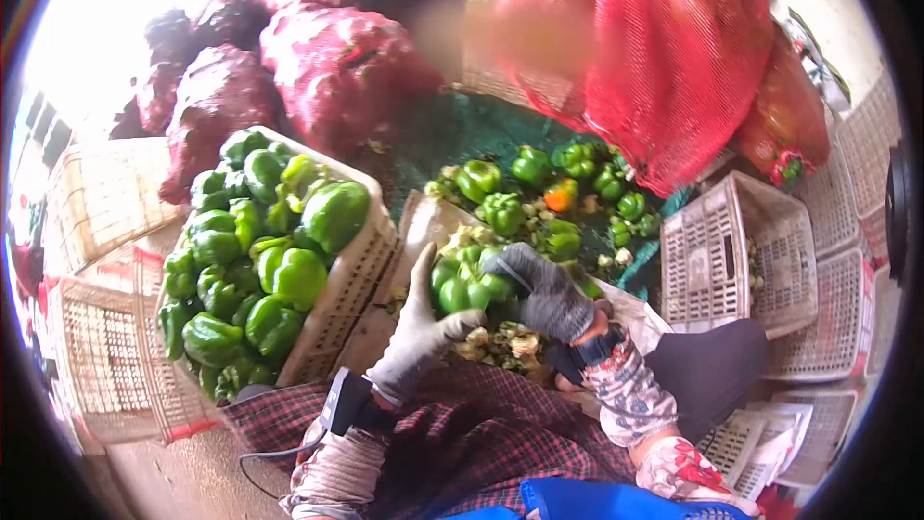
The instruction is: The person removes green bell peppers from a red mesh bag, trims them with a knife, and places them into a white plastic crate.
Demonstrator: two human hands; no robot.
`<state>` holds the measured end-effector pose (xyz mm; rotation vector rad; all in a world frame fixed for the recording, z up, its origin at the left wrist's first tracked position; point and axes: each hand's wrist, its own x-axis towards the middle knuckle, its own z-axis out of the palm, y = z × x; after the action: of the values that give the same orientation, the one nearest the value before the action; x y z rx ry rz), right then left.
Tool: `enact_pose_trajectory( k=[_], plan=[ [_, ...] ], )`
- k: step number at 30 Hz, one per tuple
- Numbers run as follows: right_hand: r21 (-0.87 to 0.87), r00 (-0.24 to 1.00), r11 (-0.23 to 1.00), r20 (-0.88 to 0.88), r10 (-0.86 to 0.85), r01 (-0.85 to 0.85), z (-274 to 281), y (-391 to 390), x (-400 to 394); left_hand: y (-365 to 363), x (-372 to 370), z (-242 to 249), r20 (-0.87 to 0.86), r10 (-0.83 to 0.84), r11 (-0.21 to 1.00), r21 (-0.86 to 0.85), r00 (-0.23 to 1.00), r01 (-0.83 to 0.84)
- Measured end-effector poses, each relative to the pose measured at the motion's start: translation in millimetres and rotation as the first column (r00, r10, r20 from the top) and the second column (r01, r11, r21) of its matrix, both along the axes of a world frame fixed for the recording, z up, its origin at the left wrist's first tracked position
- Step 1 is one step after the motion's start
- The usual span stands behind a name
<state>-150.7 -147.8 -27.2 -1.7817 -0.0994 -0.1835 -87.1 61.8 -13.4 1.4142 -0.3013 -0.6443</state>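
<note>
A green bell pepper (460,281) sits in my left hand (416,329), which wears a light grey glove; the thumb points up along one side and the fingers close around it from below. My right hand (551,297), in a dark grey glove, is curled at the pepper's right side with its fingertips against the top. Whatever the right fingers grip is too small to make out. Below both hands lies a pile of pale trimmings (510,345). More green peppers (502,214) and one orange pepper (560,195) lie just beyond.
At the left stands a white crate (332,327) heaped with green peppers (289,274). Full red mesh sacks (337,63) lie at the back left, and a red mesh bag (683,58) hangs over the back right. Another crate (707,260) stands on the right, beside stacked crates (823,318).
</note>
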Motion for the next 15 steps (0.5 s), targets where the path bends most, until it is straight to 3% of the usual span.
enact_pose_trajectory(
  k=[1,2,5,6,9,10,13,14,15],
  plan=[
    [-0.322,0.982,0.946,0.163,0.096,-0.039,24,6,3,5,1,20,-0.179,0.026,0.992,-0.114,0.984,-0.047],
    [-0.427,0.973,0.904,0.196,0.121,-0.026,36,14,2,13,3,15,-0.212,0.068,0.979,-0.174,0.975,-0.106],
    [-0.241,0.989,0.962,0.038,0.144,-0.131,53,33,-1,28,-9,14,-0.337,0.074,0.954,-0.251,0.939,-0.165],
    [-0.257,0.991,0.961,0.059,0.123,-0.104,46,36,-4,28,-16,2,-0.341,0.142,0.915,-0.313,0.929,-0.255],
    [-0.04,0.996,0.999,-0.086,-0.026,0.022,48,47,-19,35,-21,20,-0.347,0.277,0.868,-0.309,0.896,-0.388],
    [0.479,0.948,0.86,-0.319,-0.019,0.178,54,55,-26,34,-19,32,-0.307,0.308,0.858,-0.318,0.9,-0.402],
    [-0.019,0.98,0.996,-0.177,-0.094,0.092,47,50,-26,40,-16,32,-0.089,0.281,0.939,-0.177,0.955,-0.293],
    [0.216,0.972,0.976,-0.231,0.027,0.024,46,60,-26,39,-17,32,-0.064,0.223,0.943,-0.237,0.973,-0.232],
    [0.195,0.96,0.98,-0.266,0.09,-0.038,48,58,-28,38,-19,31,-0.041,0.166,0.941,-0.292,0.985,-0.17]
  ],
)
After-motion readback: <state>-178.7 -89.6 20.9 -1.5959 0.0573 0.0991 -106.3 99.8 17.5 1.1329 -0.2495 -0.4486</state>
